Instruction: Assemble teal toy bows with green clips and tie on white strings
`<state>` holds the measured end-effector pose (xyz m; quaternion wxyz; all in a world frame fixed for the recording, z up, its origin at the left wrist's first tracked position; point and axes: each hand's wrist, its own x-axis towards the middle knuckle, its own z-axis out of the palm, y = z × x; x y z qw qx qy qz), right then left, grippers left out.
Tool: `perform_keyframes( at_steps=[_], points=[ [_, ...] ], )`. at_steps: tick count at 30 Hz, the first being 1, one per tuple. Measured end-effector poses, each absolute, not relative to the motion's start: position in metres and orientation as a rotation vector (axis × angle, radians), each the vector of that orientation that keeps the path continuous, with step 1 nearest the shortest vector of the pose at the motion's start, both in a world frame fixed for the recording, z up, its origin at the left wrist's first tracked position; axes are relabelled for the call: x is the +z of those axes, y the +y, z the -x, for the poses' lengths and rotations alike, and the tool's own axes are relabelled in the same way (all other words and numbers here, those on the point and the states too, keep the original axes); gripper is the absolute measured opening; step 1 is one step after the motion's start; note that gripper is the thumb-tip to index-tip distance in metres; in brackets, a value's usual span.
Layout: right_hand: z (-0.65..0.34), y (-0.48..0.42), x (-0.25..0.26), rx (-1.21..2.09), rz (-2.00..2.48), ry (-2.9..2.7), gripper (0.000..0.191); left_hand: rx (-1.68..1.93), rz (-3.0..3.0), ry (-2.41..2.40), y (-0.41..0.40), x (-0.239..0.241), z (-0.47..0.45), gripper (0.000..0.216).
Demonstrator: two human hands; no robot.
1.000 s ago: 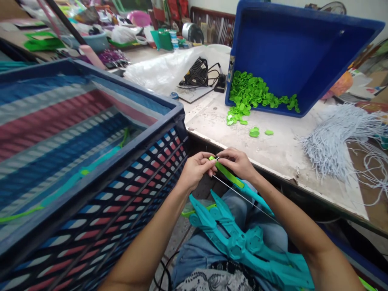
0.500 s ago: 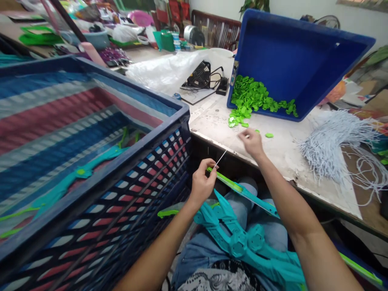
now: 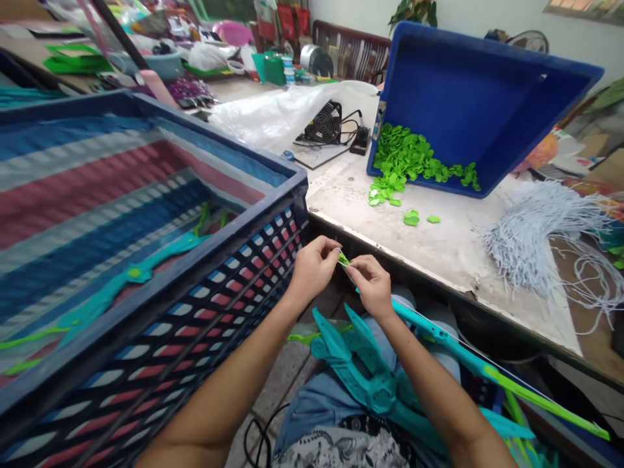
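Note:
My left hand (image 3: 312,268) and my right hand (image 3: 371,284) meet in front of the table edge, both pinched on the green tip (image 3: 344,259) of a teal and green toy bow limb (image 3: 441,335). A thin white string (image 3: 487,361) runs along the limb to its far green end (image 3: 550,403). More teal bow parts (image 3: 361,374) lie on my lap. Loose green plastic pieces (image 3: 412,218) sit on the table just beyond my hands.
A tilted blue bin (image 3: 487,97) holds a heap of green pieces (image 3: 409,156). A bundle of white cords (image 3: 541,234) lies at the right. A large dark blue crate (image 3: 205,260) with finished bows stands at my left. A small fan (image 3: 326,122) sits behind.
My right hand came back from the table near the loose green pieces and closed on the limb's tip beside my left hand. The limb now points down to the right.

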<state>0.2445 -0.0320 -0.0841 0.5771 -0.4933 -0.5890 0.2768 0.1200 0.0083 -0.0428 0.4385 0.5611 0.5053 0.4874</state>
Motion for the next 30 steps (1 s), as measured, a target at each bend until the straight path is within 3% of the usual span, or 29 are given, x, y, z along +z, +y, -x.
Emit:
perform_keyframes(
  at_steps=[5, 11, 18, 23, 30],
  points=[
    [-0.241, -0.022, -0.080, 0.680, 1.198, -1.197, 0.012, 1.250, -1.023, 1.055, -0.001, -0.045, -0.124, 0.022],
    [-0.232, -0.016, -0.075, 0.564, 1.127, -1.184, 0.013, 1.001, -0.977, 1.006, 0.004, -0.042, -0.116, 0.035],
    [-0.231, -0.018, -0.076, 0.577, 1.129, -1.374, 0.026, 1.059, -0.905, 1.067, 0.004, -0.041, -0.121, 0.026],
    [-0.242, -0.016, -0.071, 0.394, 1.105, -1.469, 0.015, 1.053, -0.763, 1.015, 0.006, -0.040, -0.125, 0.019],
    [-0.251, -0.012, -0.072, 0.251, 1.128, -1.625, 0.017, 1.040, -1.035, 1.000, 0.004, -0.042, -0.121, 0.018]
  ],
)
